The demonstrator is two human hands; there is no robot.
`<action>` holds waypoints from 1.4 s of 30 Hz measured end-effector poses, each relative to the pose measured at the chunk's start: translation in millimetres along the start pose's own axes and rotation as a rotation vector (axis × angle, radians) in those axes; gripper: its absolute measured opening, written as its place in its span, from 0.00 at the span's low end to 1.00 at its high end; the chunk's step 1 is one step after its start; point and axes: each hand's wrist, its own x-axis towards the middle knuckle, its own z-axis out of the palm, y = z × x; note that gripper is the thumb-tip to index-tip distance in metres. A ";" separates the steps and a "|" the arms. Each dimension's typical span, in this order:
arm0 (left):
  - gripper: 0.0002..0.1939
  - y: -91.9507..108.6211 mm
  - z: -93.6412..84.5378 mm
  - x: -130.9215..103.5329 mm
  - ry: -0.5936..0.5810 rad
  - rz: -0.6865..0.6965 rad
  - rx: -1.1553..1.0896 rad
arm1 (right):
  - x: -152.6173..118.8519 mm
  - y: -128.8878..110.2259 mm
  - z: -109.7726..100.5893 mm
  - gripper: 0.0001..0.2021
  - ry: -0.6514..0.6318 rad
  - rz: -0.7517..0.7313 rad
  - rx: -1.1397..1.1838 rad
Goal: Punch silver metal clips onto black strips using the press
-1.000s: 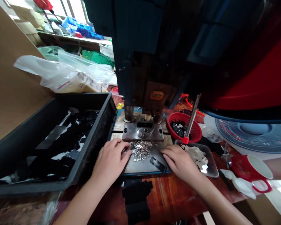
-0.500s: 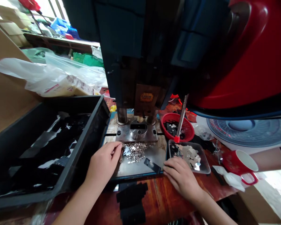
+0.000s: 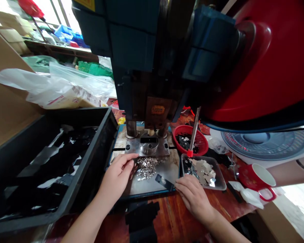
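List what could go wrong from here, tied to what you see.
The left hand is close to the steel block under the press, so it might be pinched if the press came down. Loose metal pieces beside that hand could scatter if brushed. The dark strip lies near the front edge of the plate, by the right hand, and might get nudged off.

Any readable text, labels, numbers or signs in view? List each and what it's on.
No text reads with certainty.
Orange label on machine: lettering too blurred.
Yellow sticker, machine top: cut off, unreadable.
Reddish print on plastic-wrapped package: too blurred.
Reddish marks on round grey disc: unclear whether text.
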 end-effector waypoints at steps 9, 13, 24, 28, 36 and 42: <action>0.14 8.3 2.3 2.6 0.023 -0.050 -0.020 | 73.7 3.6 -7.3 0.06 0.148 0.333 0.083; 0.15 13.9 2.5 4.9 0.044 -0.022 -0.034 | 142.1 7.4 9.7 0.07 0.242 0.358 0.108; 0.10 20.5 5.7 18.7 0.093 -0.038 -0.143 | 177.8 -0.4 27.8 0.08 0.143 0.235 0.079; 0.11 22.2 11.0 32.1 0.126 0.011 -0.114 | 170.2 -1.1 22.6 0.09 0.115 0.178 0.080; 0.09 33.7 23.6 55.2 0.173 0.118 0.093 | 162.7 11.4 27.2 0.13 0.207 0.223 0.281; 0.08 27.6 30.3 63.1 0.272 0.250 0.281 | 155.7 12.1 27.1 0.12 0.153 0.183 0.152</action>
